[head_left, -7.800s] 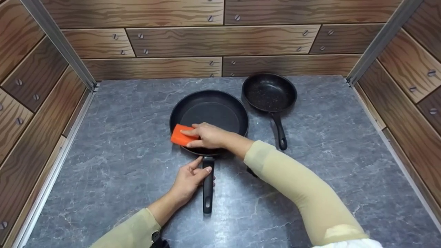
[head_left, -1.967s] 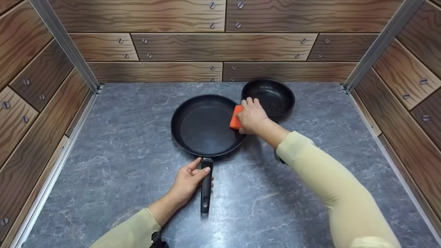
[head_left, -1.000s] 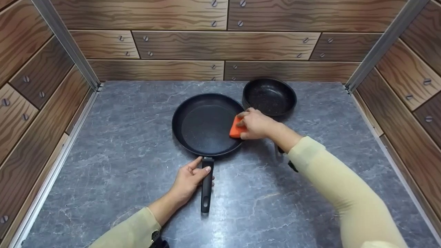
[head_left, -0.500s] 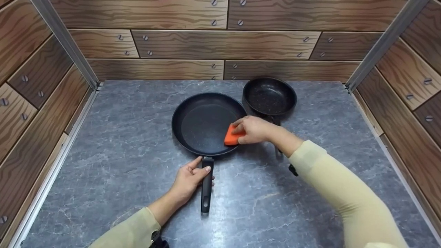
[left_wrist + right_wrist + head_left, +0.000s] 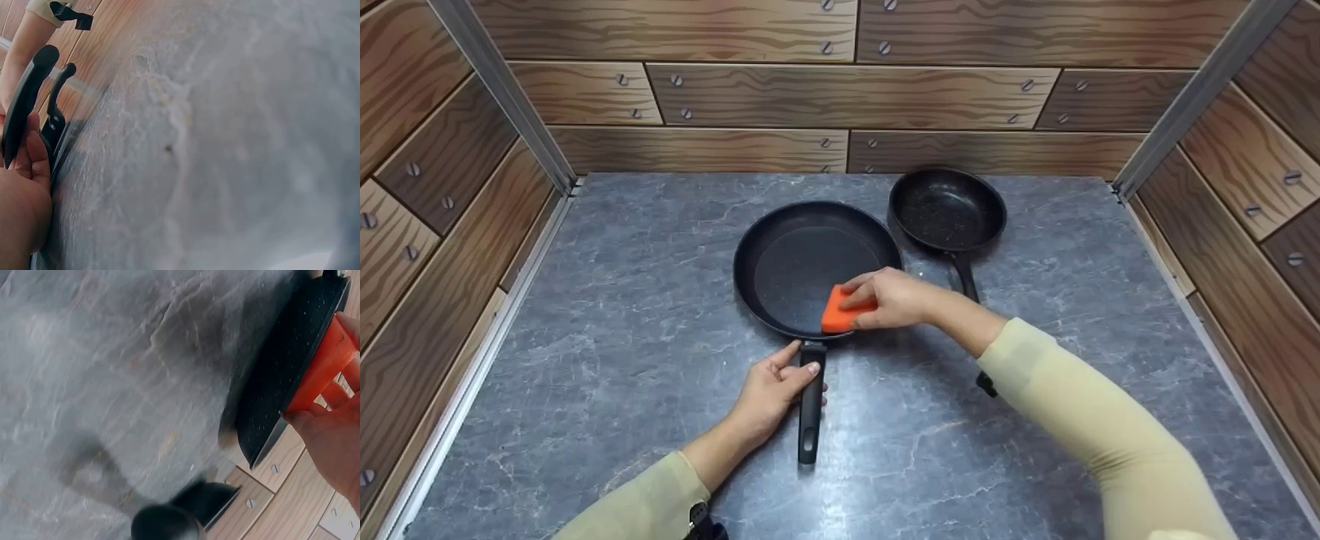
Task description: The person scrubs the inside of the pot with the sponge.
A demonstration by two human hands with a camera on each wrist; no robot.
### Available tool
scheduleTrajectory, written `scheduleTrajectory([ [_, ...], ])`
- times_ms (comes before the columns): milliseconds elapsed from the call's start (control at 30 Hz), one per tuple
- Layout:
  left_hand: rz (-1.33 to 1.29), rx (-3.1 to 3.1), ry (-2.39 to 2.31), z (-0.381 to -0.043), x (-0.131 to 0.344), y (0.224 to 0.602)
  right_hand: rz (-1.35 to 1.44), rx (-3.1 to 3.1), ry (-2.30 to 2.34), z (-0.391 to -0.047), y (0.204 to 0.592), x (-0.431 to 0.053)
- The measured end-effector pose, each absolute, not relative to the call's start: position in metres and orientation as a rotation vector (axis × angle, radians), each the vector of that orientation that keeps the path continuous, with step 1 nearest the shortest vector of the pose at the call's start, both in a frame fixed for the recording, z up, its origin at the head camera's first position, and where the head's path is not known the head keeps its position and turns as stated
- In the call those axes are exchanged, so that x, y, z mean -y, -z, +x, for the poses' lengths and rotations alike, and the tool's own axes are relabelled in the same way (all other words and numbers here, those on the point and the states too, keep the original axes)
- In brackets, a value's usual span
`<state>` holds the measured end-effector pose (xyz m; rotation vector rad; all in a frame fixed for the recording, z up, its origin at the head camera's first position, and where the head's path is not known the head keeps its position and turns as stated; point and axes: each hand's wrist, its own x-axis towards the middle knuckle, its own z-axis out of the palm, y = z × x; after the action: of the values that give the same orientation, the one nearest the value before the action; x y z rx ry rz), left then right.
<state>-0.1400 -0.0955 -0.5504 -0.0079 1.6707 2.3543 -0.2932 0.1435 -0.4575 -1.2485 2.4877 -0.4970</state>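
A large black frying pan (image 5: 795,262) lies on the grey marbled tabletop, its handle (image 5: 809,420) pointing toward me. My left hand (image 5: 769,394) grips that handle near the pan, thumb on top and fingers underneath. In my right hand (image 5: 889,300) an orange sponge (image 5: 838,311) is pinched between thumb and fingers, against the pan's near inner wall just right of the handle joint. The right wrist view shows the sponge (image 5: 323,365) at the pan's rim, with the speckled outer side of the pan (image 5: 281,365) below it.
A smaller black frying pan (image 5: 947,210) stands behind and right of the large one, its handle partly hidden by my right forearm. Wood-patterned walls (image 5: 840,94) enclose the back and both sides of the tabletop (image 5: 622,300).
Over the last two seconds my right hand has carried the sponge along the large pan's right inner side, down to the near edge. Earlier it was at the lower left. My left hand keeps its hold.
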Motion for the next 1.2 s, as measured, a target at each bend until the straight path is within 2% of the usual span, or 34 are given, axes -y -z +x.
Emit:
scheduleTrajectory([
  [467, 0.012, -1.674, -2.342, -0.141, 0.097, 0.549, -1.406, -2.458, 0.620, -0.288, 0.479, -0.109],
  [867, 0.015, -1.701, -2.323, -0.140, 0.097, 0.549, -1.370, -2.496, 0.644, -0.292, 0.490, -0.086],
  [1200, 0.007, -1.702, -2.317, -0.140, 0.098, 0.550, -1.247, -2.609, 0.447, -0.287, 0.486, -0.085],
])
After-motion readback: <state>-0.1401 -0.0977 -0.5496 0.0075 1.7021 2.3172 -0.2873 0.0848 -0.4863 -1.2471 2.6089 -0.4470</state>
